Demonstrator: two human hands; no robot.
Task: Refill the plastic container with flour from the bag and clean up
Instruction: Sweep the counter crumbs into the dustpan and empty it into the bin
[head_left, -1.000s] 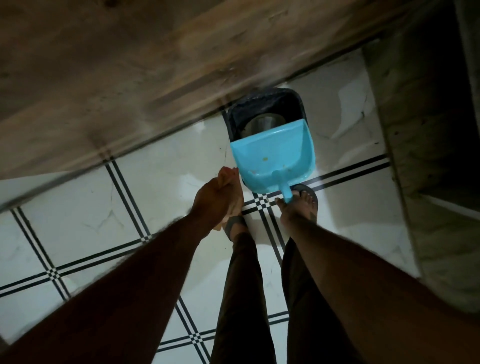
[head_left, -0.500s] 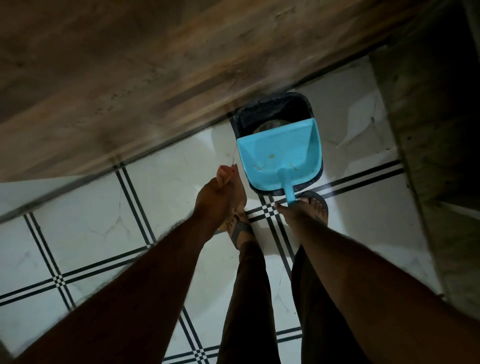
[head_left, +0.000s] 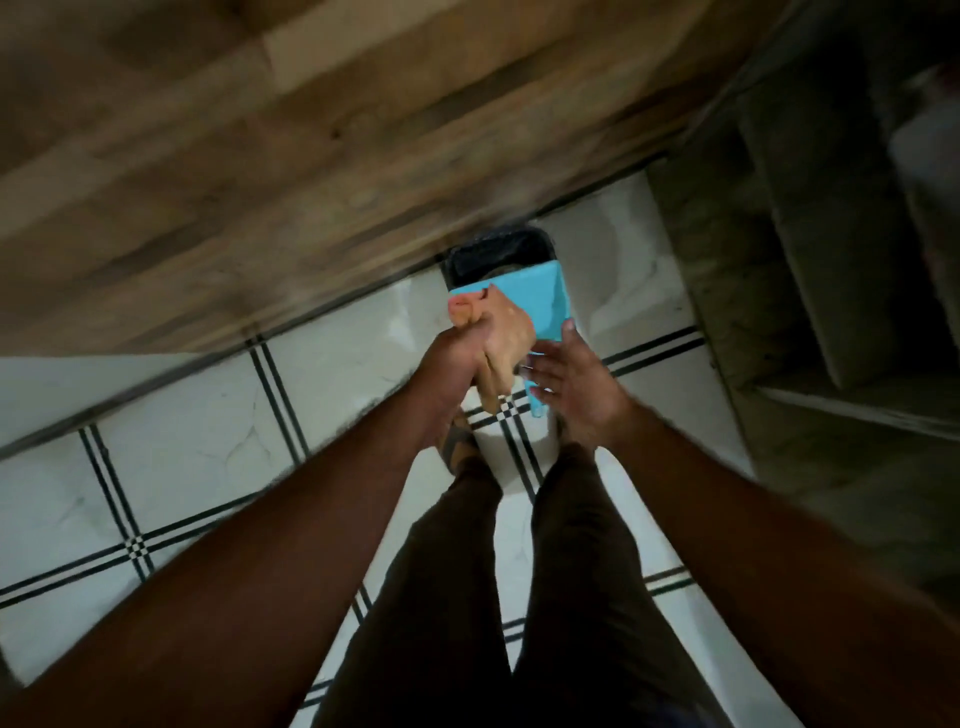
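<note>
The person stands over a small black bin (head_left: 497, 249) that sits on the white tiled floor (head_left: 182, 452) right against the foot of a wooden cabinet front (head_left: 311, 156). A blue dustpan (head_left: 540, 301) is held over the bin's mouth, its scoop tipped toward the opening and its short handle pointing back toward the person's feet. The left hand (head_left: 483, 348) is up at the near edge of the pan, its fingers curled; the picture is smeared with motion there, so I cannot say for sure whether they pinch the pan's rim or only brush against it. The right hand (head_left: 576, 379) lies beside the handle with its fingers spread and fairly straight, the fingertips touching the pan's right edge and the palm hovering over the handle rather than wrapped round it. Both bare forearms reach down and forward from the bottom corners of the view. Below them are two legs in dark trousers (head_left: 519, 597), and a sandalled foot (head_left: 457, 447) shows just under the left wrist. The floor tiles are crossed by thin black double lines with small checkered squares where they meet. To the right rises a dim grey concrete block or step (head_left: 779, 260), close beside the bin.
</note>
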